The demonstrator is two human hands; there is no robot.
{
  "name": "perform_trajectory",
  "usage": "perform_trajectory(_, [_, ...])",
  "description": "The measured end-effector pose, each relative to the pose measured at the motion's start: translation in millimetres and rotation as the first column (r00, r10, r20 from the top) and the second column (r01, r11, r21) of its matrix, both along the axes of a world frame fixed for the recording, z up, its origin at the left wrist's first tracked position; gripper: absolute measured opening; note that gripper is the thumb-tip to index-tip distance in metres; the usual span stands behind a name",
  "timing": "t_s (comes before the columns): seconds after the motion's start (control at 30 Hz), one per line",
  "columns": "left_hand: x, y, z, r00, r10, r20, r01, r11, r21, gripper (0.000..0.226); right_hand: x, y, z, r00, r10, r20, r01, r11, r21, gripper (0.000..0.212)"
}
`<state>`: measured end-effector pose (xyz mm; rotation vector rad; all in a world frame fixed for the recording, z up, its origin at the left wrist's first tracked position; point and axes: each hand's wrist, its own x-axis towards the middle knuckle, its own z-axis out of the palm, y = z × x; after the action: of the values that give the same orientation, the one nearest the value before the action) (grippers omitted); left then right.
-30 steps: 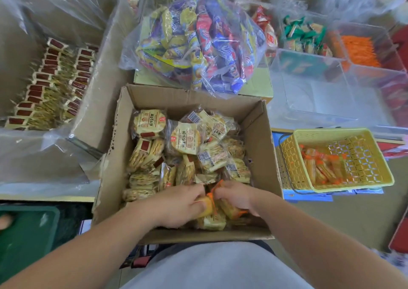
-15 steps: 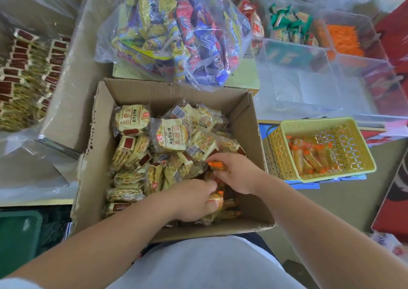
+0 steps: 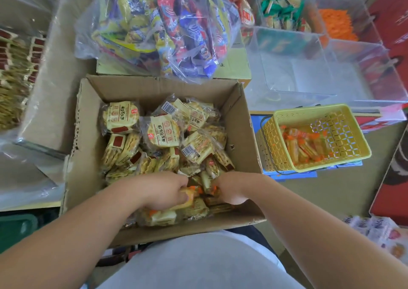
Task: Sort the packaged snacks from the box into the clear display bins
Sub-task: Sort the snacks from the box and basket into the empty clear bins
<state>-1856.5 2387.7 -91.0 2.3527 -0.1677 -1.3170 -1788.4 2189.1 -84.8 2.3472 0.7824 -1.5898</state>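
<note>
A tan floor is crowded with stock, and on it a cardboard box [image 3: 88, 156] sits open, heaped with yellow biscuit packs [image 3: 163, 133]. At its near end the left hand [image 3: 163, 189] and right hand [image 3: 229, 189] curl down among them, each pinching orange-ended packets [image 3: 192, 189]. More of these lie in the yellow basket [image 3: 309, 110] just right of the box. The clear display bins [image 3: 298, 72] stand beyond.

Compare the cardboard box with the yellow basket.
The cardboard box has solid brown walls; the yellow basket is perforated plastic. The box is heaped with yellow packs; the basket holds a few orange-ended packets. The left hand and right hand reach into the box, not the basket. Both are open-topped.
</note>
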Motion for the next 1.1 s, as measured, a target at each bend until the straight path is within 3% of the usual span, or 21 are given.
perform_trajectory(0.17, [-7,9,-5,0.986,0.042,0.164,-0.057,0.995,0.084,0.037,3,4,-4,0.996,0.031,-0.087,-0.033,0.999,-0.026,0.023])
perform_trajectory(0.27, [-11,0,-12,0.981,0.029,0.19,-0.048,0.995,0.091,0.036,-4,0,-6,0.987,0.034,-0.156,-0.043,0.998,-0.055,0.036])
perform_trajectory(0.5, [-11,-26,-19,0.963,-0.069,0.259,0.048,0.995,0.085,0.018,-5,-9,-11,0.993,-0.115,-0.01,0.116,0.986,0.118,0.041])
perform_trajectory(0.73, [9,-47,-39,0.958,-0.154,0.243,0.132,0.986,0.105,0.052,-8,-7,-27,0.992,-0.1,-0.071,0.104,0.992,0.064,0.039])
perform_trajectory(0.93, [16,-41,-61,0.925,-0.254,0.283,0.211,0.962,0.174,0.091,-12,-5,-35,0.998,-0.053,0.033,0.052,0.998,0.029,0.02])
perform_trajectory(1.1, [28,-44,-71,0.879,-0.37,0.302,0.305,0.921,0.242,0.086,-13,-3,-40,0.999,-0.001,-0.038,-0.002,0.998,-0.069,0.021])
